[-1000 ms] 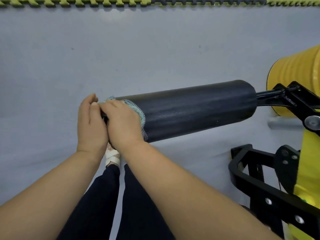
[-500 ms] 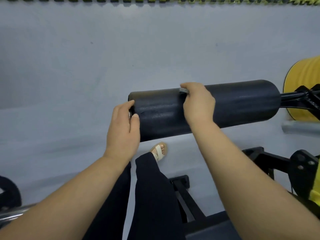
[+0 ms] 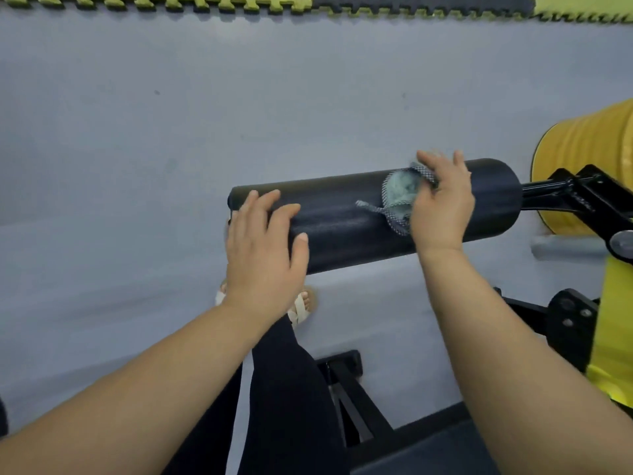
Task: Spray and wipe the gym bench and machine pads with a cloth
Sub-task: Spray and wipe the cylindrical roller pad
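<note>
"Roller pad (image 3: 342,228): position and edges?"

"Black, cylindrical, lying roughly level across the middle of the view and raised above the floor (image 3: 137,132). Its free end points left with open room beyond it. Its other end meets a black bracket (image 3: 579,197), and a yellow roller (image 3: 582,159) sits just behind that bracket."

"Hands?"

"The left hand (image 3: 263,248) rests on the pad's free end, fingers spread and fairly straight over the top, thumb on the near side, holding nothing. The right hand (image 3: 442,207) lies on the pad near the bracket end, fingers splayed towards the far side, pressing a cloth (image 3: 399,197) against the pad. The cloth is pale blue-green with a patterned border. It is bunched at the thumb side of the hand, and one corner trails left along the pad."

"Room between the hands?"

"A bare stretch of pad, nothing on it."

"Below, and the surroundings?"

"Grey floor, smooth. Yellow-green and dark interlocking mats (image 3: 171,1) run along the far edge. Black frame members (image 3: 359,399) stand at lower right. Dark trouser legs (image 3: 284,389) and a pale sandal (image 3: 301,310) show under the pad."
</note>
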{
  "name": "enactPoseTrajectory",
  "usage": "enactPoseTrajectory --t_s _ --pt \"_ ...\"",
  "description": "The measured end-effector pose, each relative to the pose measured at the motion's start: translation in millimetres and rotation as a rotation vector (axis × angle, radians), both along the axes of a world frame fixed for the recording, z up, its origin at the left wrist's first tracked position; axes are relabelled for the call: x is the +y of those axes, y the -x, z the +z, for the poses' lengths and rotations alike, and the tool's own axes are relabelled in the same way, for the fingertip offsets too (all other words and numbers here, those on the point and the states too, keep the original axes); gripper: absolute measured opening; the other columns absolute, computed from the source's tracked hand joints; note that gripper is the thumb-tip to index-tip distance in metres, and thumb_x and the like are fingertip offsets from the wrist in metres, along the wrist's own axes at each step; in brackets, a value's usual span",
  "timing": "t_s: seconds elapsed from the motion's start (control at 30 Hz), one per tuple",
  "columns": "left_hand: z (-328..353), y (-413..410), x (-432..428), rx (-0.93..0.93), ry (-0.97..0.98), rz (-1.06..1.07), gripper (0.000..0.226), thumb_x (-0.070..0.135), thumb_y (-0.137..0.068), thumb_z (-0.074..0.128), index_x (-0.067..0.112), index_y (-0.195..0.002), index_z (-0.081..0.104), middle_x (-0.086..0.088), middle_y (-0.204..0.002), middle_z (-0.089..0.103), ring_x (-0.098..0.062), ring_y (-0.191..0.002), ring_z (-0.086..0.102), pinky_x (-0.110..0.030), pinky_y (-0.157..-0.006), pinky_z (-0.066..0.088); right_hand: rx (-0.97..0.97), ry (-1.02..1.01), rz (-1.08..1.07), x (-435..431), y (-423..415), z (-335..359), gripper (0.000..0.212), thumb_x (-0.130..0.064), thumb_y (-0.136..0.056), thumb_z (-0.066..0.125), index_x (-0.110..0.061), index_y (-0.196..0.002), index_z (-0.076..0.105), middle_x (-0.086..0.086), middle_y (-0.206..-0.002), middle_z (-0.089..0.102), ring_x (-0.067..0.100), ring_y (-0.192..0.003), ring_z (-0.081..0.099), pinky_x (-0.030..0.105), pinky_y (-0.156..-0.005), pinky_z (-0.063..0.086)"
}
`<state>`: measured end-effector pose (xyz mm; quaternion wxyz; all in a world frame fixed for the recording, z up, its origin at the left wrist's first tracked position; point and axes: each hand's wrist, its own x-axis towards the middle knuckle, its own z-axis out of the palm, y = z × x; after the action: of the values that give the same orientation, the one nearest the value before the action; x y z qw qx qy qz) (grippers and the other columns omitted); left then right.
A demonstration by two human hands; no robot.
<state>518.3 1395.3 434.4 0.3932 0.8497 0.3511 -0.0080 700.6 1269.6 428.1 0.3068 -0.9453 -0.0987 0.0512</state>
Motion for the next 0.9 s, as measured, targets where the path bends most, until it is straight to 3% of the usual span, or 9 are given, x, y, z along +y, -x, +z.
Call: enactPoseTrajectory --t_s 0.07,0.13,0.27,0.37,0.47,0.5,0.6,0.77,0.9 --pt "1.4 -16.6 -10.3 0.012 -0.029 -0.126 0.051 0.033 -0.086 0.035 0.014 -0.13 0.052 -0.008 -0.147 0.037 -0.027 -0.142 0.02 -0.04 -0.116 0.002 0.032 0.013 -0.087 -10.5 -15.4 -4.8 0.044 0.01 -0.084 0.041 -0.01 -0.114 0.065 0.009 -0.127 0.06 0.024 -0.13 0.044 0.025 -0.114 0.023" --pt "1.6 -31.6 -16.7 0.026 -0.027 -0.187 0.05 0.032 -0.089 0.035 0.014 -0.133 0.049 -0.007 -0.148 0.035 -0.025 -0.143 0.018 -0.038 -0.116 -0.002 0.046 0.001 0.045 9.2 7.4 -11.5 0.044 0.01 -0.078 0.04 -0.009 -0.105 0.069 0.009 -0.114 0.065 0.028 -0.115 0.056 0.009 -0.101 0.025" --pt "4.7 -48.8 -16.3 -0.048 0.019 -0.085 0.046 0.025 -0.089 0.032 0.011 -0.128 0.052 -0.007 -0.136 0.046 -0.022 -0.131 0.036 -0.042 -0.115 0.02 -0.108 0.062 0.53 40.0 73.6 -34.1 0.021 -0.015 -0.083 0.047 -0.01 -0.086 0.067 0.003 -0.091 0.068 0.015 -0.103 0.055 0.036 -0.108 0.027" --pt "4.9 -51.9 -10.6 -0.044 -0.026 -0.099 0.047 0.027 -0.088 0.031 0.01 -0.125 0.055 -0.007 -0.133 0.049 -0.024 -0.126 0.039 -0.046 -0.111 0.027 -0.223 0.157 0.62 33.0 65.5 -37.0 0.013 -0.019 -0.084 0.059 -0.013 -0.092 0.067 -0.003 -0.098 0.069 0.018 -0.113 0.057 0.046 -0.113 0.019" --pt "-0.5 -57.0 -11.4 0.02 -0.108 -0.215 0.051 0.033 -0.089 0.027 0.01 -0.125 0.055 -0.011 -0.136 0.047 -0.031 -0.132 0.035 -0.05 -0.113 0.023 -0.392 0.298 0.678 8.5 31.5 -39.4 0.024 -0.025 -0.085 0.053 -0.021 -0.102 0.071 -0.005 -0.113 0.068 0.031 -0.12 0.052 0.063 -0.109 0.014" --pt "-2.6 -58.6 -12.9 0.048 -0.125 -0.251 0.056 0.037 -0.089 0.023 0.01 -0.126 0.055 -0.012 -0.139 0.045 -0.032 -0.135 0.031 -0.05 -0.114 0.02 -0.444 0.28 0.705 1.0 20.9 -40.8 0.026 -0.023 -0.086 0.053 -0.021 -0.104 0.071 -0.002 -0.114 0.068 0.035 -0.116 0.054 0.064 -0.106 0.024" --pt "-5.2 -65.9 -21.8 0.112 -0.149 -0.351 0.066 0.047 -0.088 0.013 0.014 -0.132 0.05 -0.011 -0.146 0.037 -0.031 -0.141 0.021 -0.046 -0.116 0.007 -0.569 0.207 0.809 -25.4 -6.8 -44.5 0.025 -0.006 -0.085 0.054 -0.009 -0.105 0.07 0.01 -0.11 0.068 0.034 -0.1 0.055 0.045 -0.093 0.045" --pt "-14.6 -67.5 -29.0 0.158 -0.176 -0.379 0.046 0.037 -0.098 0.031 0.019 -0.14 0.041 -0.005 -0.15 0.032 -0.026 -0.142 0.019 -0.043 -0.117 0.003 -0.487 0.354 0.496 -88.5 -85.3 -45.8 0.038 -0.005 -0.08 0.041 -0.006 -0.106 0.069 0.011 -0.11 0.068 0.04 -0.086 0.057 0.038 -0.083 0.04" --pt "-15.1 -66.4 -27.6 0.176 -0.193 -0.41 0.054 0.039 -0.091 0.026 0.02 -0.139 0.043 -0.005 -0.148 0.035 -0.026 -0.141 0.022 -0.043 -0.116 0.006 -0.328 0.44 0.134 -115.4 -124.8 -42.5 0.042 -0.012 -0.085 0.038 -0.006 -0.119 0.063 0.013 -0.127 0.059 0.042 -0.108 0.051 0.04 -0.092 0.037"
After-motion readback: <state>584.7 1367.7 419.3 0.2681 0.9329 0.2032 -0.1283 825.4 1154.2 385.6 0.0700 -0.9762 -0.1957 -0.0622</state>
